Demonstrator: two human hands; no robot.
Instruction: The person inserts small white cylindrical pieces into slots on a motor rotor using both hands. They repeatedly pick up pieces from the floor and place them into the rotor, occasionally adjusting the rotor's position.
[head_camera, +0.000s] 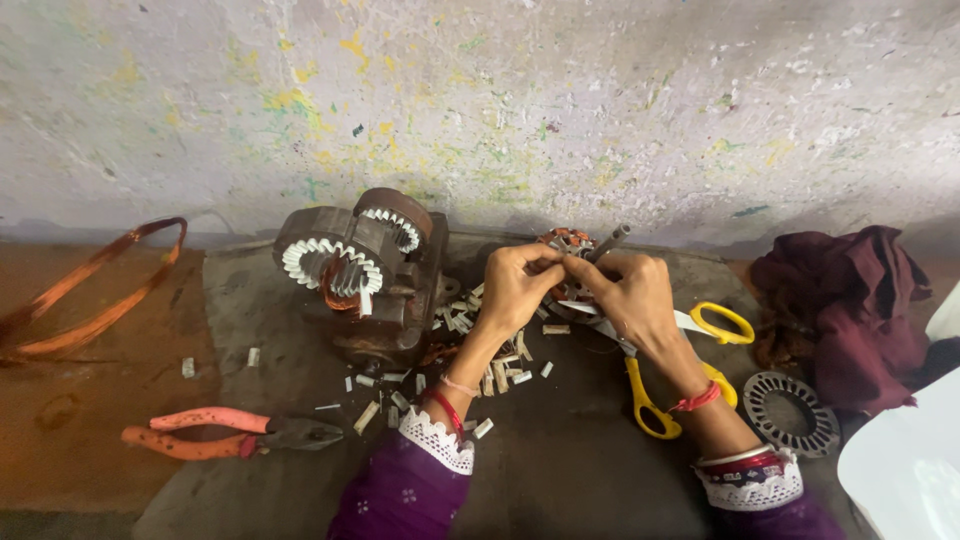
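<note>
From the head camera: left hand (515, 283) and right hand (632, 296) both pinch the small wound motor core (566, 243) above scattered paper slips (500, 375). Seemingly fitting insulation; next calls for careful seating. Scissors (690, 365) lie beneath.

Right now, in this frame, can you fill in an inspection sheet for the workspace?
Surface: dark grey mat on brown floor.
Job's things: small copper-wound motor core with shaft, pinched by both hands.
Clutter: yellow-handled scissors, pink-handled pliers, rusty stators with white slot liners, white insulation scraps, grey slotted ring, maroon cloth.
Grips: left hand, right hand.
Cables: copper wire loop.
Surroundings: paint-speckled wall.
</note>
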